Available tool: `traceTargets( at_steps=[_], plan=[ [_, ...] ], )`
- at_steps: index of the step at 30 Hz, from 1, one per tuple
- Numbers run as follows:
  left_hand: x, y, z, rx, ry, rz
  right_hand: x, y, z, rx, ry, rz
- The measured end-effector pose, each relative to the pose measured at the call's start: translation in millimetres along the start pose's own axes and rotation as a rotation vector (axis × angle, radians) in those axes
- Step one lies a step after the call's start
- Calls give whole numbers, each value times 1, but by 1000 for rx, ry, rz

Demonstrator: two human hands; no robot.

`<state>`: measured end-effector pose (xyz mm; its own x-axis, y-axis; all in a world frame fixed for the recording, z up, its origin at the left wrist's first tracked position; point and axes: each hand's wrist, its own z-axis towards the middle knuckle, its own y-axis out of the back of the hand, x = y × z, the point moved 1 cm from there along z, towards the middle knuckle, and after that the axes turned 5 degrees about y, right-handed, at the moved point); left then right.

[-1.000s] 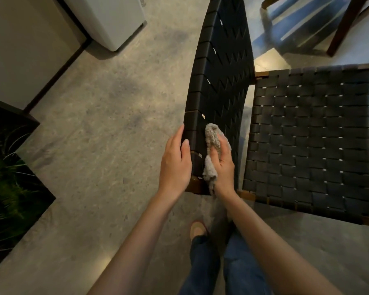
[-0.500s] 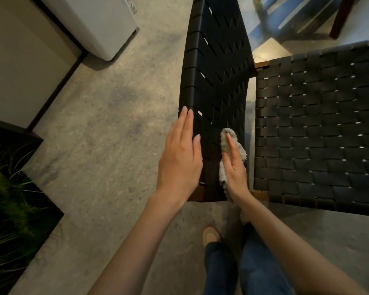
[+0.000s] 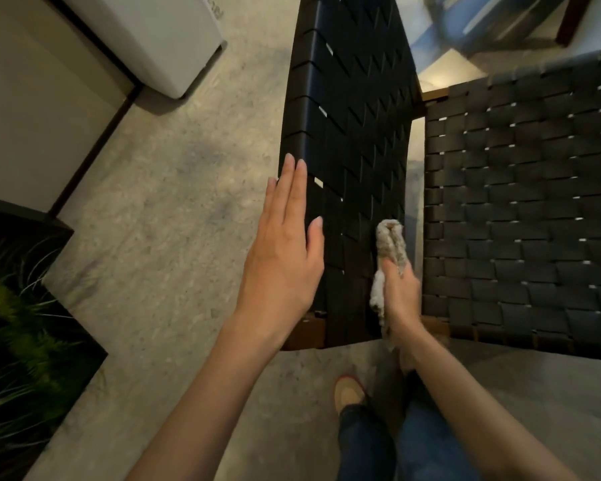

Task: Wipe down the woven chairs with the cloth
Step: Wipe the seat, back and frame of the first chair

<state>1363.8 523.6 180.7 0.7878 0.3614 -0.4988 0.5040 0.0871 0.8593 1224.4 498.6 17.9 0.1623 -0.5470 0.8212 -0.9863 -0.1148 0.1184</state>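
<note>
Black woven-strap chair (image 3: 361,175) with a brown wooden frame fills the middle and right of the view. Its upright backrest (image 3: 347,81) is seen from above.

At far left a green leafy plant (image 3: 18,341) sits in a dark bed. Beyond it a white rounded box (image 3: 146,36) stands on the grey concrete floor (image 3: 174,210).

Next comes the left hand (image 3: 285,258). A second ago its fingers were hooked over the backrest's outer edge. Now it lies flat along that edge, fingers straight and pressed together, holding nothing. It reads as steadying the chair rather than gripping it.

To its right, the fluffy grey-beige cloth (image 3: 391,237) has travelled across the webbing. It began at the edge by the left hand and is now at the edge nearest the seat, a little further from the wooden end rail. The right hand (image 3: 401,293) pinches the bunched cloth between thumb and curled fingers. One end of the cloth pokes out ahead of the fingers against the straps, and the other trails below the wrist.

So one pass across the near end of the backrest looks done, and the long stretch beyond it probably still needs wiping.

Furthest right, the dark woven seat (image 3: 521,210) spreads out with nothing touching it, and it likely waits its turn.
</note>
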Motion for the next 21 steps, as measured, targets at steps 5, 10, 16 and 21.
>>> traceTargets(
  at_steps=[5, 10, 16, 21],
  plan=[
    [-5, 4, 1, 16, 29, 6, 72, -36, -68, 184, 296, 97],
    [-7, 5, 2, 2, 22, 23, 89, -48, -75, 59, 549, -23],
    [-15, -5, 14, -14, 3, 312, 20, -22, -11, -37, 368, -124],
    [-16, -11, 22, -21, -21, 459, -33, 6, 38, -73, 216, -246]
  ],
)
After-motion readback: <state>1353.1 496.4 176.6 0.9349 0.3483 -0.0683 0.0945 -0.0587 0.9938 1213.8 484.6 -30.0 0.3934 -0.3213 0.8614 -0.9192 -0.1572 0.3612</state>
